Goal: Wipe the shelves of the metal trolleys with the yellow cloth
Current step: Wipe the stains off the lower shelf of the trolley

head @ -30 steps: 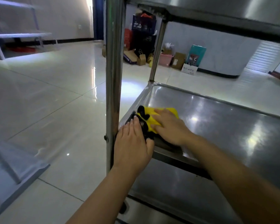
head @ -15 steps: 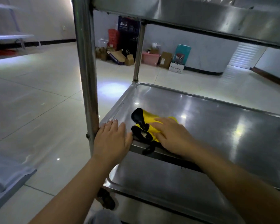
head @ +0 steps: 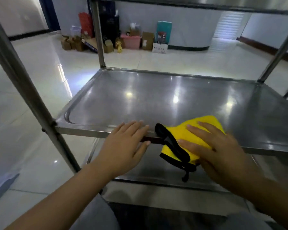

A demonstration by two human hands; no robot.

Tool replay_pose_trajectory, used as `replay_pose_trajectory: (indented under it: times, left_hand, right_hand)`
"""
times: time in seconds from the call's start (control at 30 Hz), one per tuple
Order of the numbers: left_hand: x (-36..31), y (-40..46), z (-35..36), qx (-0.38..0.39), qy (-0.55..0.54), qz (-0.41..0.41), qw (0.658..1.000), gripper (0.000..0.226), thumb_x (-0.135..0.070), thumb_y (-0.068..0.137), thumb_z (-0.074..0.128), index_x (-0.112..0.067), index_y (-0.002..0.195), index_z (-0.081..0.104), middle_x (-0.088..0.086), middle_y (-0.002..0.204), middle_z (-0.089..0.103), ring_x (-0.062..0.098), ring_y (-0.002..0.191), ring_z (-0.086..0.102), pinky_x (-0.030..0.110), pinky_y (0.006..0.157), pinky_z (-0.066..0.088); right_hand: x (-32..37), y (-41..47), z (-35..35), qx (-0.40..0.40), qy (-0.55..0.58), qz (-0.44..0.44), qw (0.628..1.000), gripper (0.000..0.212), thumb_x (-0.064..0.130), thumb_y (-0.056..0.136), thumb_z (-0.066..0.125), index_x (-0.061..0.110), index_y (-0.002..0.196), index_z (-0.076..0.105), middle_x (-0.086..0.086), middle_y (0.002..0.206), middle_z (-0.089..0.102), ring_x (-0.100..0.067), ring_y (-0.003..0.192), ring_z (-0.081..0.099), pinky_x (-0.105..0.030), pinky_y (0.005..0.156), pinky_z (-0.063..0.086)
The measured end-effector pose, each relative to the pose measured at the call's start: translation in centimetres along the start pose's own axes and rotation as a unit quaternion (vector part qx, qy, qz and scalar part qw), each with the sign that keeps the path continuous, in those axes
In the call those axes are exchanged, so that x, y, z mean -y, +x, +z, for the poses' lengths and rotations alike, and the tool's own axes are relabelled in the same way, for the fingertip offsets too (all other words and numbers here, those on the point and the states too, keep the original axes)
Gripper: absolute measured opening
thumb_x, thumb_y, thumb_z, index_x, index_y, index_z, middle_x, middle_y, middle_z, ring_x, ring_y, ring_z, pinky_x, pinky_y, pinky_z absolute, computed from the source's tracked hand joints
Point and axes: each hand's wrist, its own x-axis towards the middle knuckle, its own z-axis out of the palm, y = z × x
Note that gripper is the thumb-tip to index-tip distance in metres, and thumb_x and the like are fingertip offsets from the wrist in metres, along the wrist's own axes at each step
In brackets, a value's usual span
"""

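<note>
The yellow cloth with a black hem lies over the front edge of the trolley's middle shelf, part of it hanging down in front. My right hand presses flat on the cloth with spread fingers. My left hand rests on the shelf's front rim just left of the cloth, fingers straight on top and thumb under the edge. A lower shelf shows beneath, and the underside of the top shelf runs across the top.
The trolley's upright posts stand at the front left, the back left and the back right. Glossy tiled floor surrounds it. Cardboard boxes, a pink bin and bags sit against the far wall.
Both hands and the cloth have slid to the right along the shelf's front edge, away from the front-left post. The cloth now hangs partly over the edge.
</note>
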Motion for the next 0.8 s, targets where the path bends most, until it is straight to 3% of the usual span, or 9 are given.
replay_pose_trajectory:
  times: [0.1, 0.17, 0.23, 0.3, 0.4, 0.5, 0.57, 0.67, 0.8]
  left_hand:
    - [-1.4, -1.4, 1.9, -0.020, -0.010, 0.071, 0.997, 0.044, -0.037, 0.097, 0.042, -0.014, 0.130, 0.059, 0.005, 0.134, 0.058, 0.022, 0.123, 0.052, 0.037, 0.109, 0.035]
    - [-2.0, -2.4, 3.6, -0.027, -0.020, 0.121, 0.992, 0.040, -0.034, 0.096, 0.044, -0.013, 0.125, 0.061, 0.006, 0.128, 0.061, 0.021, 0.117, 0.054, 0.036, 0.103, 0.039]
    - [-2.2, -3.1, 5.4, -0.001, -0.013, 0.144, 0.989, 0.039, -0.033, 0.094, 0.046, -0.013, 0.123, 0.062, 0.006, 0.125, 0.063, 0.021, 0.112, 0.056, 0.034, 0.098, 0.041]
    - [-2.3, -3.4, 7.3, 0.044, 0.000, 0.131, 0.990, 0.042, -0.035, 0.093, 0.044, -0.013, 0.123, 0.063, 0.006, 0.124, 0.064, 0.022, 0.110, 0.059, 0.035, 0.097, 0.045]
    - [-1.8, -2.9, 10.2, 0.109, 0.002, 0.082, 0.991, 0.048, -0.039, 0.094, 0.041, -0.013, 0.132, 0.057, 0.008, 0.132, 0.060, 0.025, 0.118, 0.058, 0.039, 0.101, 0.043]
    - [-0.4, -2.2, 13.8, 0.202, -0.006, 0.002, 0.979, 0.056, -0.045, 0.100, 0.035, -0.019, 0.150, 0.031, 0.005, 0.153, 0.036, 0.021, 0.139, 0.033, 0.038, 0.115, 0.023]
    - [0.5, -1.4, 16.4, 0.260, 0.015, -0.035, 0.965, 0.060, -0.048, 0.100, 0.031, -0.022, 0.153, 0.019, 0.004, 0.158, 0.024, 0.021, 0.144, 0.023, 0.039, 0.117, 0.016]
    - [2.0, 0.2, 19.9, 0.327, 0.050, -0.064, 0.942, 0.063, -0.051, 0.100, 0.027, -0.022, 0.153, 0.013, 0.005, 0.160, 0.017, 0.024, 0.146, 0.018, 0.045, 0.118, 0.015]
    - [3.7, 1.8, 23.3, 0.379, 0.067, -0.123, 0.915, 0.068, -0.057, 0.098, 0.024, -0.022, 0.154, 0.005, 0.006, 0.162, 0.009, 0.029, 0.147, 0.013, 0.052, 0.118, 0.013]
  right_hand:
    - [0.3, -4.0, 0.2, -0.016, -0.010, -0.006, 1.000, 0.036, 0.018, 0.090, 0.037, 0.027, 0.124, 0.046, -0.017, 0.128, 0.058, -0.050, 0.114, 0.054, -0.049, 0.068, 0.050]
    - [0.8, -6.4, 0.8, -0.027, 0.001, -0.014, 1.000, 0.032, 0.026, 0.100, 0.027, 0.026, 0.125, 0.047, -0.016, 0.131, 0.056, -0.050, 0.116, 0.052, -0.049, 0.072, 0.049]
    - [1.3, -8.7, 2.1, -0.021, -0.005, -0.028, 0.999, 0.034, 0.026, 0.100, 0.029, 0.028, 0.130, 0.046, -0.012, 0.140, 0.047, -0.045, 0.125, 0.047, -0.052, 0.081, 0.047]
    - [1.6, -10.7, 4.1, -0.005, -0.037, -0.056, 0.998, 0.044, 0.022, 0.092, 0.044, 0.030, 0.135, 0.043, -0.008, 0.144, 0.039, -0.040, 0.130, 0.040, -0.050, 0.086, 0.041]
    - [1.6, -12.1, 7.6, 0.036, -0.033, -0.051, 0.998, 0.054, 0.028, 0.083, 0.051, 0.032, 0.136, 0.041, -0.007, 0.146, 0.038, -0.038, 0.130, 0.038, -0.051, 0.084, 0.045]
    - [1.0, -11.8, 11.3, 0.140, 0.009, 0.010, 0.990, 0.067, 0.032, 0.068, 0.076, 0.033, 0.130, 0.052, -0.008, 0.140, 0.050, -0.038, 0.126, 0.046, -0.052, 0.078, 0.051]
    - [0.5, -11.0, 14.1, 0.212, 0.039, 0.065, 0.974, 0.071, 0.028, 0.060, 0.086, 0.034, 0.125, 0.060, -0.007, 0.137, 0.055, -0.037, 0.123, 0.052, -0.051, 0.077, 0.052]
    - [-0.2, -10.3, 19.8, 0.252, 0.058, 0.127, 0.958, 0.056, 0.029, 0.091, 0.057, 0.042, 0.142, 0.036, 0.000, 0.155, 0.028, -0.028, 0.142, 0.025, -0.046, 0.100, 0.039]
    - [-0.5, -9.4, 26.4, 0.265, 0.079, 0.218, 0.936, 0.048, 0.035, 0.101, 0.036, 0.040, 0.147, 0.025, 0.002, 0.157, 0.020, -0.022, 0.144, 0.015, -0.046, 0.105, 0.034]
